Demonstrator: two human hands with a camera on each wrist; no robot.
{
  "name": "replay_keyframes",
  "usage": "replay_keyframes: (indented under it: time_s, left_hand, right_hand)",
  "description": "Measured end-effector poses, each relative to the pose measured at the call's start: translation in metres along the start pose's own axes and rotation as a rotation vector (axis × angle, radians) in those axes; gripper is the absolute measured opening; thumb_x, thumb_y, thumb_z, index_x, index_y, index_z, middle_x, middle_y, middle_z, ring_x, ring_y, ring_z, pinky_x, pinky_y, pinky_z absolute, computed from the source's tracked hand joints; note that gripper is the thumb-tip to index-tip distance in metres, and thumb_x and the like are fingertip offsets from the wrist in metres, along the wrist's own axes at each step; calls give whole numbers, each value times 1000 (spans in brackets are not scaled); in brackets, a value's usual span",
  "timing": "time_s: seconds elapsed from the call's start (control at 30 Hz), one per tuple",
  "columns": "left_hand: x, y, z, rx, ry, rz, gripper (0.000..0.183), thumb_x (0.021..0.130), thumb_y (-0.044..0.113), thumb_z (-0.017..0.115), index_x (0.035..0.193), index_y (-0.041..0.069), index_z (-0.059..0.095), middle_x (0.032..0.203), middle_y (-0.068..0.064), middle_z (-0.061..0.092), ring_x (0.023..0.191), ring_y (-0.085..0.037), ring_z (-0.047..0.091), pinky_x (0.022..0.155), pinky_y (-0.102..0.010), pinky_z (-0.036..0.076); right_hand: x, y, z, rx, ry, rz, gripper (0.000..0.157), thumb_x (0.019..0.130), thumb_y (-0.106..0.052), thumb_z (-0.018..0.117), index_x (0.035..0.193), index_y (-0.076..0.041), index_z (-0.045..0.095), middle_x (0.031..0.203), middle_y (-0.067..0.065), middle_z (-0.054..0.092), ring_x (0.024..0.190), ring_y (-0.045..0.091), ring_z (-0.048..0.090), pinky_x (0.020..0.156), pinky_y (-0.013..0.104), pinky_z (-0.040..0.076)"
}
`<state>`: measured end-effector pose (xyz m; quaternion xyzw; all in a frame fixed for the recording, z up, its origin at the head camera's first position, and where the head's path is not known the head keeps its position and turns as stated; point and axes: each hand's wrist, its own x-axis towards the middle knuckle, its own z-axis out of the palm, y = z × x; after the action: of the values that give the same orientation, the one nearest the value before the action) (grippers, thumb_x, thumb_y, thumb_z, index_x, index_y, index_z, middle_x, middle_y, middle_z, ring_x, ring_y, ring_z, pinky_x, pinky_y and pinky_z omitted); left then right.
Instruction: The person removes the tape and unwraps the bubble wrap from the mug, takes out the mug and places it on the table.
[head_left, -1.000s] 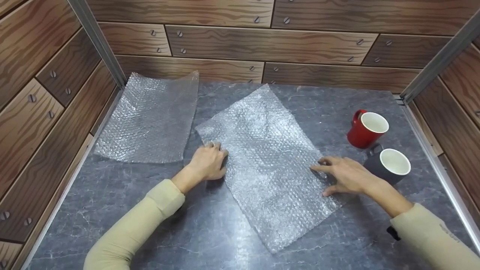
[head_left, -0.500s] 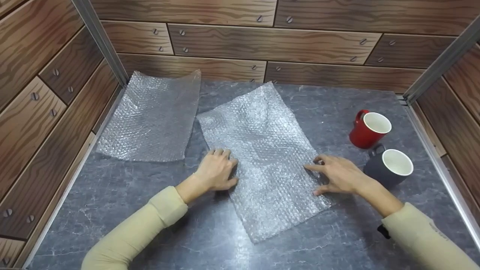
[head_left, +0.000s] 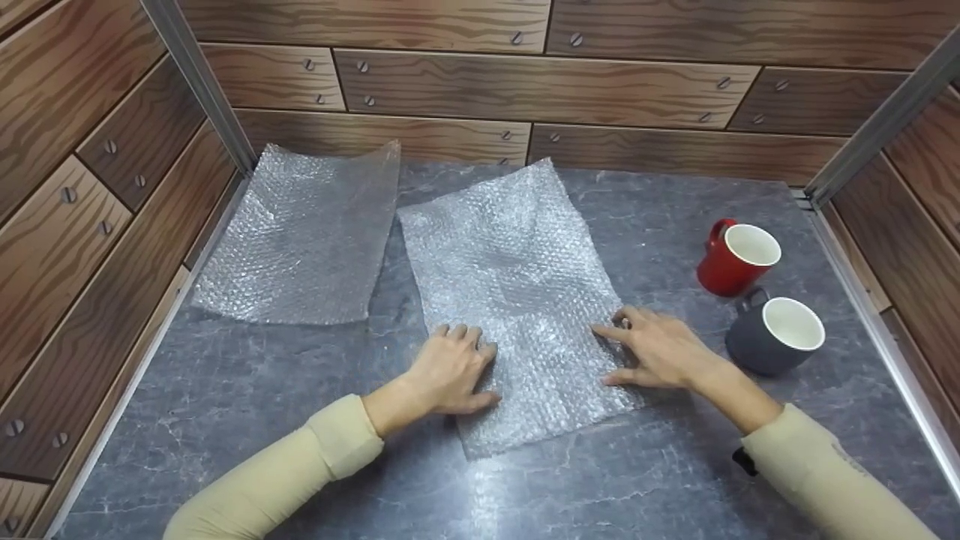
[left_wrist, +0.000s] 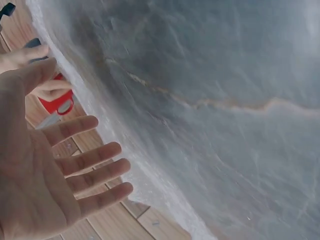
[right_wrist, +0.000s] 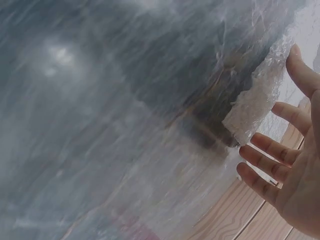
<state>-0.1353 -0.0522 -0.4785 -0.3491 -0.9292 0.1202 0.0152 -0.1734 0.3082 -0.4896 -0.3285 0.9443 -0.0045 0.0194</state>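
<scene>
A sheet of bubble wrap (head_left: 525,262) lies flat on the grey marbled table, slightly turned. My left hand (head_left: 454,371) rests on its left edge with the fingers spread; the left wrist view shows this hand (left_wrist: 60,170) with straight fingers at the sheet's border. At the right edge, my right hand (head_left: 660,349) touches the wrap with spread fingertips. Those fingers look relaxed in the right wrist view, where the hand (right_wrist: 295,160) lies beside a raised edge of wrap (right_wrist: 255,100). Neither hand plainly pinches the sheet.
A second bubble wrap sheet (head_left: 300,240) lies at the back left. To the right stand a red mug (head_left: 727,268) and a dark grey mug (head_left: 761,345), both upright with white insides. Wood-patterned walls (head_left: 540,86) enclose the table (head_left: 570,495) at the back and sides.
Both hands have moved the middle sheet: it has turned straighter, its near corner shifting left and away. My left hand has come nearer and rightward; my right hand has slid left.
</scene>
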Motion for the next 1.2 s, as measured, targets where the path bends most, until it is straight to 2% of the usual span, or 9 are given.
replay_keyframes:
  time_s: [0.2,0.37,0.57,0.97,1.2]
  left_hand:
    - [-1,3,5,7,-25,-21,82,92,84,47,140,19,61,133,-12,69,121,-30,67,102,-47,60]
    - [-1,1,9,5,-9,-51,85,89,88,50,135,18,65,127,-11,70,115,-29,68,95,-45,61]
    - [1,-4,13,-14,-16,-73,86,89,86,52,136,16,64,129,-13,70,116,-30,68,93,-44,61]
    - [6,-23,17,-51,-54,-139,82,89,79,58,141,15,62,134,-15,68,119,-33,67,94,-47,61]
    - [8,-33,19,-55,-54,-164,76,88,71,64,137,13,64,132,-16,69,117,-34,68,93,-50,60]
  right_hand:
    - [6,-8,3,-18,27,9,85,82,-77,72,148,-26,62,129,17,62,107,36,67,79,52,61]
    - [10,-13,5,-29,36,23,84,82,-78,70,148,-26,62,127,18,61,106,37,66,78,53,61]
    - [13,-17,7,-33,37,28,84,85,-79,67,149,-25,61,129,19,62,110,38,67,75,52,63]
    - [20,-27,5,33,7,45,84,87,-76,67,153,-26,56,138,21,59,121,42,64,86,59,62]
    - [25,-31,5,36,-4,41,83,87,-72,69,154,-26,55,138,21,59,122,43,64,91,60,61]
